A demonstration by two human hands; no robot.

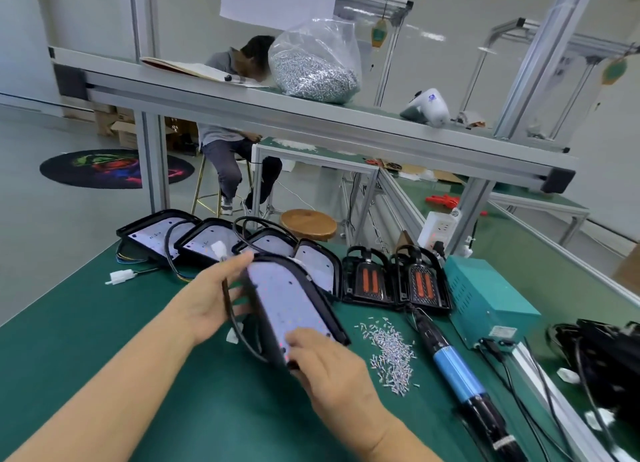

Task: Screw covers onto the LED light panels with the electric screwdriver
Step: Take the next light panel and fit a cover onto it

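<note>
Black-rimmed white LED light panel (291,305) tilted above green bench mat (173,375), gripped by left hand (211,302) at its side, right hand (329,364) pinching near end, clear plastic bag (311,59) held silver screws, loose silver screws (391,354) beside blue-and-black electric screwdriver (453,371), writing unreadable.

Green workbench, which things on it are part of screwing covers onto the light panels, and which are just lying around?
For the job:
LED panel held in both hands
row of panels
black covers
loose screws
electric screwdriver

Lying about:
teal power box
white connector
bag of screws on the shelf
</note>
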